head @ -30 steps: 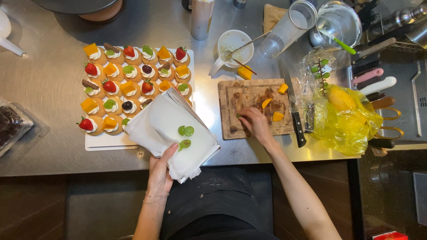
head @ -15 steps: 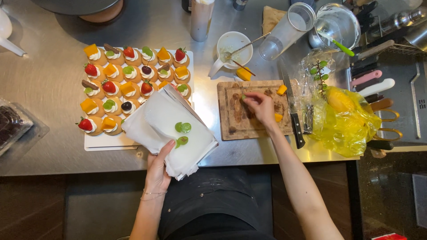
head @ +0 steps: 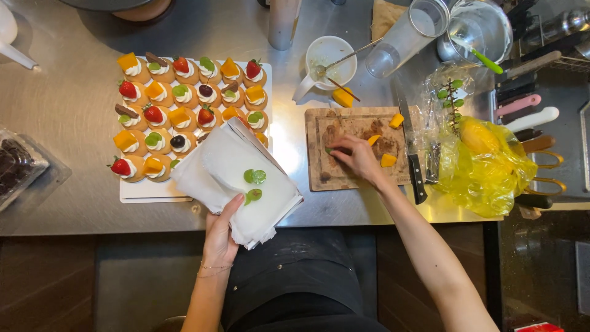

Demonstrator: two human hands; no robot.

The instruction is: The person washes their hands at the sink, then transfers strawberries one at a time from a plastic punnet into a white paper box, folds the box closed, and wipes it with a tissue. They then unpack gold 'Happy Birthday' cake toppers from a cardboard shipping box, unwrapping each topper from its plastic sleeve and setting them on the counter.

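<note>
Left hand grips a stack of white paper towels from below, thumb over the near edge, holding it above the steel desk at its front edge. Two small green leaves lie on top of the stack, a third just below them near the thumb. The far corner of the stack overlaps the white tray.

Tray holds rows of small round tarts topped with white cream and strawberry, mango cubes, green slices, dark berries or chocolate pieces.

Right hand rests on the wooden cutting board, fingers bent and pinched at a small green piece at the fingertips; whether it is actually gripped cannot be told. Mango chunks lie on the board just beside the hand, one more at the board's far right corner. A black-handled knife lies along the board's right edge.

Behind the board: a white pitcher with a utensil in it, a clear plastic container. To the right, a yellow plastic bag and a clear bag with a green sprig. At the desk's far left edge, a clear box with dark contents.
</note>
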